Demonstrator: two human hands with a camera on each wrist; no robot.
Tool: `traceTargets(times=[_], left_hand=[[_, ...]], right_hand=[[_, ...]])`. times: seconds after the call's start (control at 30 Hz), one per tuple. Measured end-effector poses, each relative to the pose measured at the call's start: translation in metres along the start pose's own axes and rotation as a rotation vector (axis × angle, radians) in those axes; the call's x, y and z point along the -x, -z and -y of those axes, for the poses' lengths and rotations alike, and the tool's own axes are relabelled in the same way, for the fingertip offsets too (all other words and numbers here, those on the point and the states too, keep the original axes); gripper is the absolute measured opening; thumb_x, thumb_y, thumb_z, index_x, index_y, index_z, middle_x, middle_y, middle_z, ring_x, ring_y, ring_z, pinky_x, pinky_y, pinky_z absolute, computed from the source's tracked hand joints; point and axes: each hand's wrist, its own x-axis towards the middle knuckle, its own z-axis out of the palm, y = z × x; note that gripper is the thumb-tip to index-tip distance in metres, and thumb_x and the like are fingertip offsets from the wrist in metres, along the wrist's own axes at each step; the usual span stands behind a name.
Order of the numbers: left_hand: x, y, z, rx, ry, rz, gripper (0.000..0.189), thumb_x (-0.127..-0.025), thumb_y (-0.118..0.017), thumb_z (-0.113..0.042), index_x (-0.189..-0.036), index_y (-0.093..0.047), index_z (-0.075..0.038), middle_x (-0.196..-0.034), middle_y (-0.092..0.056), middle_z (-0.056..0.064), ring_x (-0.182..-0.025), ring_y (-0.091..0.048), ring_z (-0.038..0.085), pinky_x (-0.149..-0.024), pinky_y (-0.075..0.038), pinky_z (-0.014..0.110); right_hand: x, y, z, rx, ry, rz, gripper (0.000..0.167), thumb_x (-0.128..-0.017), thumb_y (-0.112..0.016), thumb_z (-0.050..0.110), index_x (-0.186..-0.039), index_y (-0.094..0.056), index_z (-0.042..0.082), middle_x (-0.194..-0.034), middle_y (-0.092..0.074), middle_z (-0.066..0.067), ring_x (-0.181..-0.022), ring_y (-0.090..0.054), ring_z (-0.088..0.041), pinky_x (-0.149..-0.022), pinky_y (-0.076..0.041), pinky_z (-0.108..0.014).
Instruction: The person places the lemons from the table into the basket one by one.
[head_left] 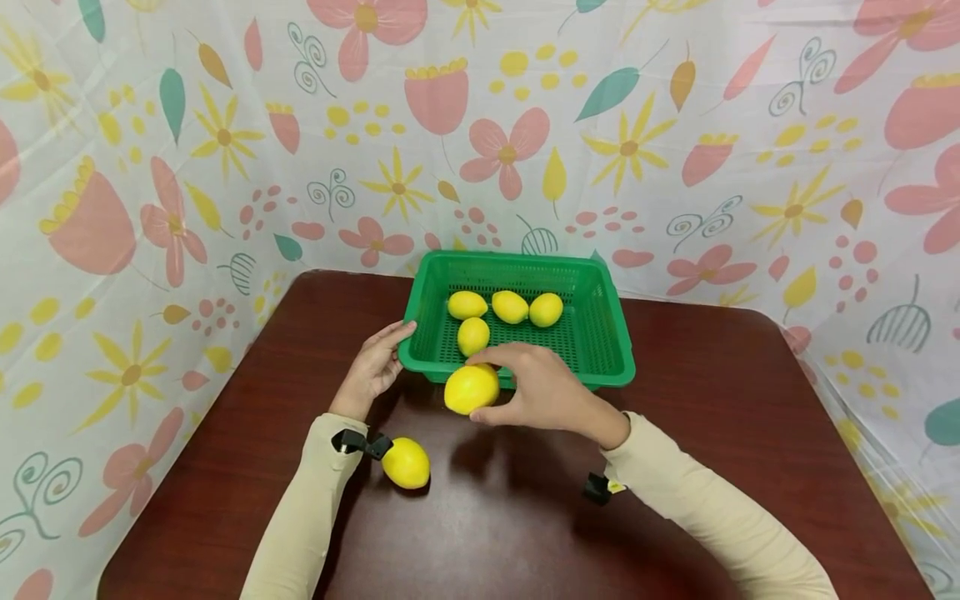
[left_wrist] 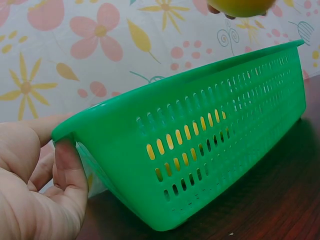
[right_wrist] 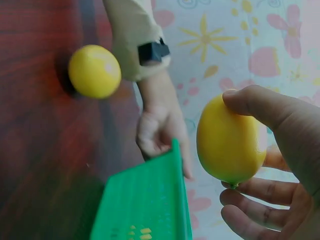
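Observation:
A green plastic basket (head_left: 517, 367) with slotted walls stands on the table, several lemons (head_left: 510, 307) inside it. My left hand (head_left: 372, 367) grips the basket's left rim; in the left wrist view the thumb and fingers (left_wrist: 67, 167) pinch its corner. Over the basket's near edge, my right hand (head_left: 543, 387) holds a lemon (head_left: 471, 389) between thumb and fingers. The right wrist view shows this lemon (right_wrist: 231, 140) raised above the rim. Another lemon (head_left: 407, 463) lies on the table beside my left wrist.
The dark reddish-brown table (head_left: 480, 533) has rounded far corners. A white curtain (head_left: 247, 167) printed with flowers and leaves hangs behind it and along both sides. Small black cameras sit on both wrists.

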Motion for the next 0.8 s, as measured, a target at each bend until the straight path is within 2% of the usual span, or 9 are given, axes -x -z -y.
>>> traceTargets(times=[0.27, 0.5, 0.67, 0.8], left_hand=[[0.000, 0.000, 0.000, 0.004, 0.000, -0.003, 0.051, -0.105, -0.061, -0.021, -0.152, -0.045, -0.007, -0.098, -0.066, -0.002, -0.076, -0.064, 0.004, -0.074, -0.057, 0.018], [-0.001, 0.000, 0.001, 0.014, -0.004, 0.005, 0.051, -0.105, -0.061, -0.020, -0.152, -0.045, -0.006, -0.101, -0.067, -0.001, -0.078, -0.065, 0.005, -0.074, -0.058, 0.018], [-0.002, 0.000, 0.001, 0.015, -0.007, 0.006, 0.052, -0.105, -0.062, -0.020, -0.152, -0.044, -0.006, -0.101, -0.067, -0.001, -0.077, -0.065, 0.004, -0.074, -0.058, 0.018], [-0.002, 0.000, 0.001, 0.015, -0.007, 0.007, 0.052, -0.105, -0.061, -0.020, -0.152, -0.044, -0.006, -0.102, -0.067, -0.001, -0.077, -0.066, 0.005, -0.073, -0.058, 0.018]], right_hand=[[-0.011, 0.028, -0.023, -0.086, -0.029, 0.001, 0.060, -0.075, -0.090, 0.046, -0.125, -0.071, 0.020, -0.112, -0.071, 0.009, -0.093, -0.061, -0.007, -0.066, -0.054, -0.029], [-0.021, 0.043, -0.047, -0.071, -0.027, 0.038, 0.057, -0.076, -0.090, 0.044, -0.124, -0.071, 0.019, -0.108, -0.072, 0.007, -0.093, -0.061, -0.011, -0.073, -0.055, -0.035], [-0.029, 0.053, -0.061, -0.043, -0.010, 0.075, 0.058, -0.078, -0.089, 0.042, -0.125, -0.072, 0.015, -0.111, -0.073, 0.003, -0.094, -0.063, -0.012, -0.074, -0.056, -0.034], [-0.036, 0.061, -0.070, -0.061, 0.008, 0.118, 0.059, -0.080, -0.088, 0.041, -0.128, -0.070, 0.012, -0.116, -0.072, 0.000, -0.096, -0.063, -0.015, -0.072, -0.059, -0.034]])
